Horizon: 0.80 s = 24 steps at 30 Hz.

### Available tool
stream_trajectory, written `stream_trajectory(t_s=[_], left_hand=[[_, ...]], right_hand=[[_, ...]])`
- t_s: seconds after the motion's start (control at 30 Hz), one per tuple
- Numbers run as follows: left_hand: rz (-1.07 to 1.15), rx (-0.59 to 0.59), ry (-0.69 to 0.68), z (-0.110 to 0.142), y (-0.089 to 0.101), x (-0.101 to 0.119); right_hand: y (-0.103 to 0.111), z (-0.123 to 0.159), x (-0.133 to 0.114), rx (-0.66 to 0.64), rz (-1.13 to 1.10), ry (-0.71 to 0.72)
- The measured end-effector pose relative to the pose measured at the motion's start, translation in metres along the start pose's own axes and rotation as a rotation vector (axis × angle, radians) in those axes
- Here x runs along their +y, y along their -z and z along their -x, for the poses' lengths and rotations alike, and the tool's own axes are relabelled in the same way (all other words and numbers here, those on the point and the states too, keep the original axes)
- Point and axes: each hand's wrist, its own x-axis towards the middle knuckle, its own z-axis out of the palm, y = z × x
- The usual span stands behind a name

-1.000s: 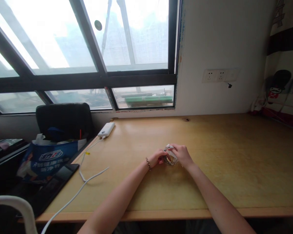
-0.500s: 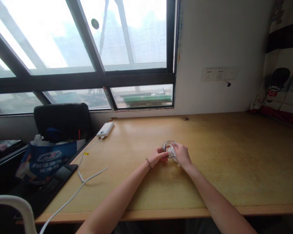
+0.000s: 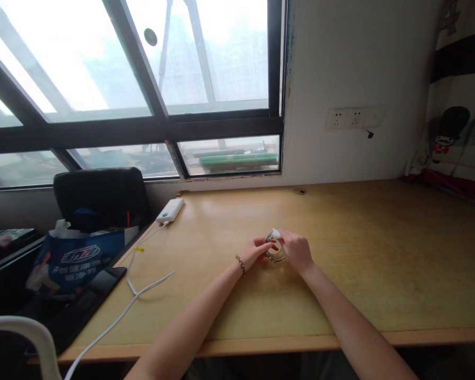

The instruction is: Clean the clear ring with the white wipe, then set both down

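Head view: clear, glossy, ring-shaped object (image 3: 277, 259) at yellow-brown wooden desk (image 3: 352, 227), left hand (image 3: 255, 250) gripping its side, right hand (image 3: 298, 251) pinching thin white tissue (image 3: 276, 233) at its rim; judged light, stiff, slippery, perhaps fragile, best held by opposite sides.

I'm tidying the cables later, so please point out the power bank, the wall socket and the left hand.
Power bank (image 3: 170, 210): head view, top face.
Wall socket (image 3: 346, 118): head view, front plate.
Left hand (image 3: 255, 253): head view, back.

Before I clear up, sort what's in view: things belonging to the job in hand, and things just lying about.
In the job:
- glassy ring, in the left hand
- tissue, in the right hand

Lying about, it seems:
- power bank
- cable
- bag
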Motion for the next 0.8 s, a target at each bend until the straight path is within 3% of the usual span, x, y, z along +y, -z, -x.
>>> stream_trajectory(t_s=[0.13,0.37,0.53,0.67,0.8], left_hand=[[0.006,-0.071,0.033,0.002,-0.001,0.002],[0.069,-0.049,0.026,-0.002,-0.003,-0.004],[0.142,0.008,-0.045,-0.002,-0.006,-0.003],[0.199,0.011,-0.077,-0.001,-0.009,0.001],[0.175,0.041,-0.056,0.000,-0.011,0.004]], right_hand=[[0.001,0.000,-0.002,-0.008,-0.034,0.077],[-0.013,-0.008,0.010,-0.169,-0.084,-0.283],[-0.028,-0.012,0.016,-0.167,-0.269,-0.420],[-0.034,-0.012,0.015,-0.180,-0.299,-0.435],[-0.025,-0.009,0.009,-0.141,-0.229,-0.391]])
